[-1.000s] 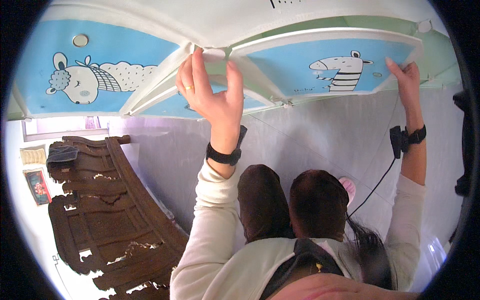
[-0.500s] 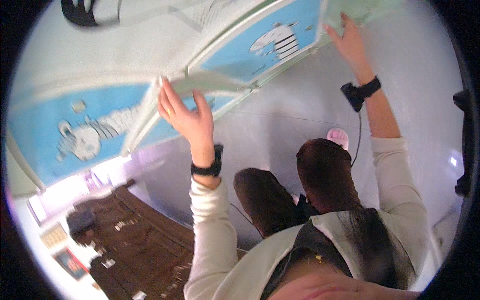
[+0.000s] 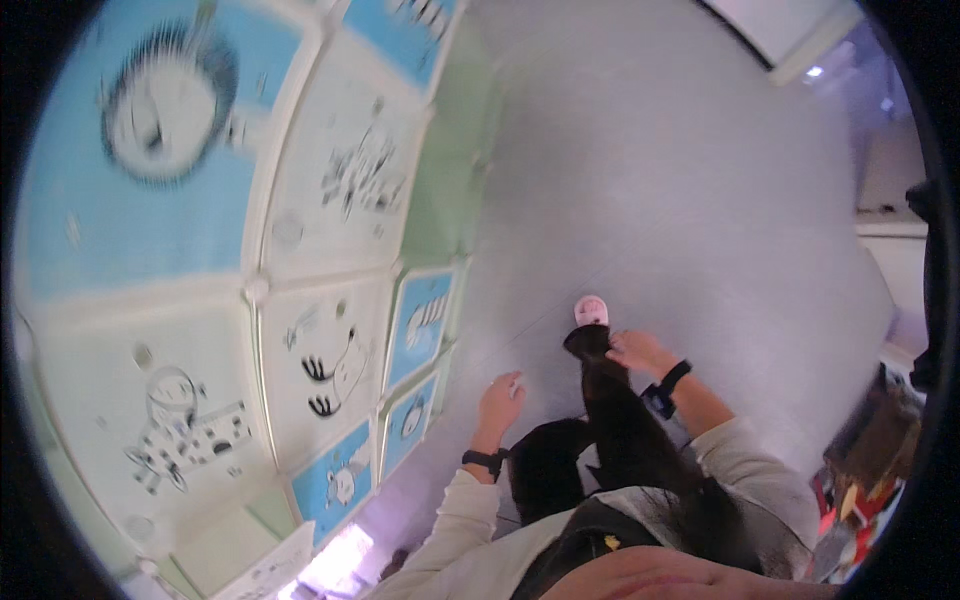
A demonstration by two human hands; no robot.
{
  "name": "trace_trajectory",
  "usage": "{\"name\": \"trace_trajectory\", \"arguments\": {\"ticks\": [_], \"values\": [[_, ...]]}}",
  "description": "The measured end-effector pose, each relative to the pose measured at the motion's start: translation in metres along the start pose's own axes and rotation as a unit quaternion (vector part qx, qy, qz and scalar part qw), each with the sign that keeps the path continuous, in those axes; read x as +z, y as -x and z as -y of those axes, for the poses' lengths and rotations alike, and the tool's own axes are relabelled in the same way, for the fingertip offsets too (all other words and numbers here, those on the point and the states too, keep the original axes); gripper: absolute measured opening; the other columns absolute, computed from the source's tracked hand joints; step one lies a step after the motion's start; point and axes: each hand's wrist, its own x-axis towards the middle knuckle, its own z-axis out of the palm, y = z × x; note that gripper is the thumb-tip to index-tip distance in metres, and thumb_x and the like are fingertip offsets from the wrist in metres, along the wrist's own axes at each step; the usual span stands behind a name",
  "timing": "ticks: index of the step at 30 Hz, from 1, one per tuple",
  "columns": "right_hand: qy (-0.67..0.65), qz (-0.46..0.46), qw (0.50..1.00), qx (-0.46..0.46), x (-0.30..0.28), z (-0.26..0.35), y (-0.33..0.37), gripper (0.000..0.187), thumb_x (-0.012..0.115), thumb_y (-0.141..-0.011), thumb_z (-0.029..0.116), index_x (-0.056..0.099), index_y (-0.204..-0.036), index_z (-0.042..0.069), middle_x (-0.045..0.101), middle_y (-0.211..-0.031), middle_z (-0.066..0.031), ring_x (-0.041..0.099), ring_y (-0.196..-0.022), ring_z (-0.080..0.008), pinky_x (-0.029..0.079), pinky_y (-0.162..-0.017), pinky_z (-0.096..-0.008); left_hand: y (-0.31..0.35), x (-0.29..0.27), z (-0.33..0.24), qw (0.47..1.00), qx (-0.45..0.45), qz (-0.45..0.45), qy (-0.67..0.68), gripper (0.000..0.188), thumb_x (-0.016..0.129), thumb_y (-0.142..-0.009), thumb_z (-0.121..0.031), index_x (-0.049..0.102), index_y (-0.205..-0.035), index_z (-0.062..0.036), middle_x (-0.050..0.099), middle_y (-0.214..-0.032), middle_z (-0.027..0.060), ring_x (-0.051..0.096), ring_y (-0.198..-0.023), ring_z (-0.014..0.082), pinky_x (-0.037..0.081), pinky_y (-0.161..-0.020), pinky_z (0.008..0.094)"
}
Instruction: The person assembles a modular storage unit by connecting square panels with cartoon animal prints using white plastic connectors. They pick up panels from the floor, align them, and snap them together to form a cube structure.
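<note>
My left hand [image 3: 501, 402] hangs in front of the panelled storage cabinet [image 3: 258, 290], apart from its doors. Its fingers are loosely bent and slightly apart, with nothing seen in them. Over my dark trouser leg [image 3: 625, 420] is my right hand [image 3: 640, 350], fingers loosely spread near the knee; whether it touches the cloth I cannot tell. Black straps with small devices sit on both wrists. The cabinet's square doors are white or blue with cartoon animals, such as a white deer door [image 3: 335, 350] and a blue lion door [image 3: 150, 150]. All are somewhat blurred.
Grey floor [image 3: 670, 200] stretches ahead and to the right. My foot wears a pink slipper [image 3: 591, 310]. A white-edged piece of furniture [image 3: 790, 40] stands at the far right. Colourful items [image 3: 860, 510] lie at the lower right, and bright light [image 3: 340, 560] shows at the lower left.
The view has swung to the right along the cabinet. My left hand has come away from the door edge, and both hands have dropped closer to my body.
</note>
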Motion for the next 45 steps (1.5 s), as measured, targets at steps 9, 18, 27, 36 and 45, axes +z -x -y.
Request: {"name": "trace_trajectory", "arguments": {"ticks": [9,18,27,36,45], "values": [[-0.116,-0.158,0.977,0.087,-0.204,-0.051,0.122,0.037,0.058,-0.086,0.038,0.065,-0.1,0.004,0.067,-0.093,-0.0204,0.062,-0.09,-0.0396,0.05,-0.08,-0.0461,-0.108,-0.069,-0.305,0.95,0.219,0.163,-0.15,0.034,0.058,-0.088,-0.027,0.064,-0.115,-0.0072,0.067,-0.107,0.0138,0.064,-0.098,0.0293,0.05,-0.085,0.0382],[-0.213,-0.345,0.906,0.119,-0.43,-0.089,0.092,0.026,0.064,-0.082,0.031,0.069,-0.086,0.006,0.068,-0.085,-0.0152,0.065,-0.083,-0.0333,0.052,-0.074,-0.043,-0.243,-0.167,-0.402,0.961,0.186,0.122,-0.162,0.036,0.053,-0.09,-0.03,0.064,-0.113,-0.0057,0.067,-0.107,0.015,0.064,-0.097,0.0317,0.05,-0.086,0.0396],[-0.135,-0.316,0.91,0.23,-0.619,-0.113,0.024,0.044,0.063,-0.08,0.05,0.069,-0.078,0.006,0.067,-0.079,-0.016,0.064,-0.076,-0.0353,0.05,-0.067,-0.0457,-0.451,-0.213,-0.506,0.947,0.174,0.176,-0.204,0.036,0.053,-0.088,-0.038,0.07,-0.099,-0.0071,0.066,-0.095,0.019,0.062,-0.091,0.0374,0.049,-0.081,0.0465],[-0.178,-0.383,0.885,0.196,-0.821,-0.264,-0.081,0.036,0.063,-0.082,0.037,0.066,-0.086,0.002,0.067,-0.083,-0.0185,0.064,-0.082,-0.0367,0.05,-0.072,-0.0438,-0.686,-0.236,-0.766,0.948,0.196,0.18,-0.173,0.043,0.051,-0.091,-0.044,0.071,-0.087,-0.0054,0.068,-0.082,0.0168,0.064,-0.079,0.0327,0.048,-0.072,0.0405],[-0.213,-0.315,0.914,0.14,-1.103,-0.407,-0.274,0.032,0.062,-0.082,0.032,0.066,-0.085,0.001,0.066,-0.074,-0.0114,0.063,-0.066,-0.0213,0.05,-0.065,-0.0341,-0.808,-0.209,-0.698,0.995,0.029,0.08,-0.045,0.039,0.045,-0.093,-0.031,0.068,-0.099,-0.0006,0.068,-0.093,0.0177,0.066,-0.085,0.0322,0.05,-0.079,0.0406]]}}
